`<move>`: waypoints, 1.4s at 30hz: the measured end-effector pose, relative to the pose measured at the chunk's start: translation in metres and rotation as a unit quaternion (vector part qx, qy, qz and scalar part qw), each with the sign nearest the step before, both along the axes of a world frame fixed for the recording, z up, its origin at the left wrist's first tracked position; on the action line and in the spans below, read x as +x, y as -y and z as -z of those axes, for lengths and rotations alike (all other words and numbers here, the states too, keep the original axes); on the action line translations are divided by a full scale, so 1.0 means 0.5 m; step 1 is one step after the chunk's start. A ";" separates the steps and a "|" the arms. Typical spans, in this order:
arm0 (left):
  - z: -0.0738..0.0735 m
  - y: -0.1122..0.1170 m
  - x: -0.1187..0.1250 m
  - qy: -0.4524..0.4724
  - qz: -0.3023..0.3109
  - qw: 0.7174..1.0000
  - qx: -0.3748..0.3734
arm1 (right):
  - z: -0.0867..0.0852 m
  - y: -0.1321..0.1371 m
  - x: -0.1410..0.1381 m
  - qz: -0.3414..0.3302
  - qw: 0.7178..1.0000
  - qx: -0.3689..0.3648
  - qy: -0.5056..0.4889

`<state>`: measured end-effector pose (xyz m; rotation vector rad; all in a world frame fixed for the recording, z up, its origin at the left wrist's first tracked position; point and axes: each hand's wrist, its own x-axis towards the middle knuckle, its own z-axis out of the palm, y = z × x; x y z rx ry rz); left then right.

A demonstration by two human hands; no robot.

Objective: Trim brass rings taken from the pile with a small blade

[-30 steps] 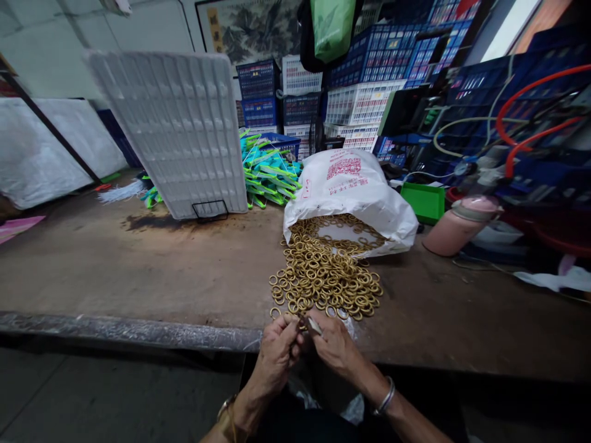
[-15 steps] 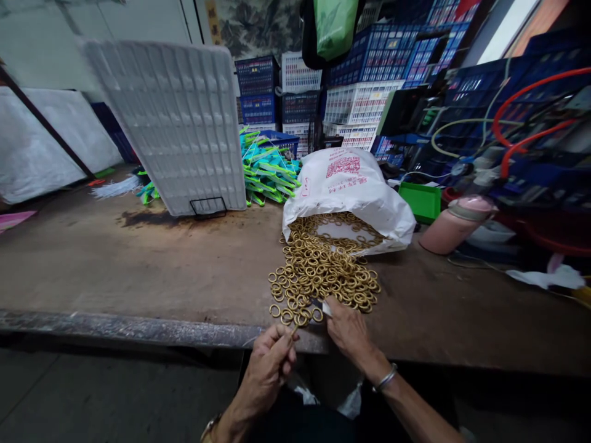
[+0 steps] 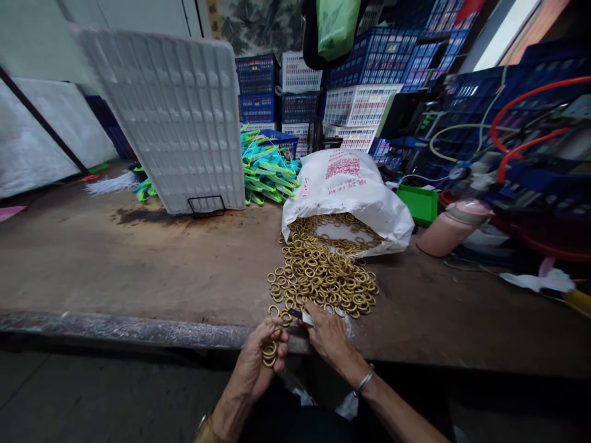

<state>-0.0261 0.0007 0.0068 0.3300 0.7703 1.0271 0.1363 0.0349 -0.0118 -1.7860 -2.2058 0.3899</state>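
Observation:
My left hand is turned partly palm up just in front of the table edge, its fingers curled round several gold-coloured rings. To its right, my right hand grips a small knife with a dark blade and a pale handle. The blade points left, over the near side of a heap of gold-coloured rings. These rings spill from the mouth of a white printed sack lying on its side. A scrap of clear plastic shows beside my right hand.
Left on the wooden table, a grey ribbed panel leans upright in a black wire stand. Green and turquoise hangers are piled behind it. A green tray and a pink bottle stand right of the sack. Stacked crates line the back.
My left hand has turned and opened somewhat, so several rings now show in it. My right hand has moved left and nearer with the knife, whose blade shows more clearly.

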 end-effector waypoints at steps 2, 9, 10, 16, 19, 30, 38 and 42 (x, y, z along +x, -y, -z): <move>0.003 -0.004 -0.002 0.026 -0.001 1.000 -0.017 | 0.000 -0.001 0.002 0.007 1.000 -0.001 0.000; -0.001 -0.016 0.027 -0.037 -0.012 0.999 0.004 | -0.002 -0.018 0.017 0.061 0.978 -0.013 -0.201; -0.003 -0.018 0.035 -0.058 -0.010 0.998 0.017 | -0.008 -0.020 0.018 0.073 0.960 -0.032 -0.268; -0.016 -0.026 0.082 -0.117 -0.012 0.992 0.055 | -0.052 0.000 -0.005 0.107 0.788 -0.215 -0.566; -0.012 -0.031 0.096 -0.146 -0.026 0.987 0.070 | -0.045 0.011 -0.013 0.085 0.770 -0.241 -0.585; 0.008 -0.035 0.066 -0.471 -0.055 0.817 0.329 | -0.062 0.002 0.010 0.004 0.934 -0.077 -0.348; -0.008 -0.029 0.071 -0.321 0.017 0.920 0.226 | -0.055 -0.004 -0.001 0.048 0.922 -0.097 -0.372; -0.008 -0.024 0.069 -0.206 0.067 0.968 0.128 | -0.057 -0.003 -0.002 0.056 0.901 -0.122 -0.413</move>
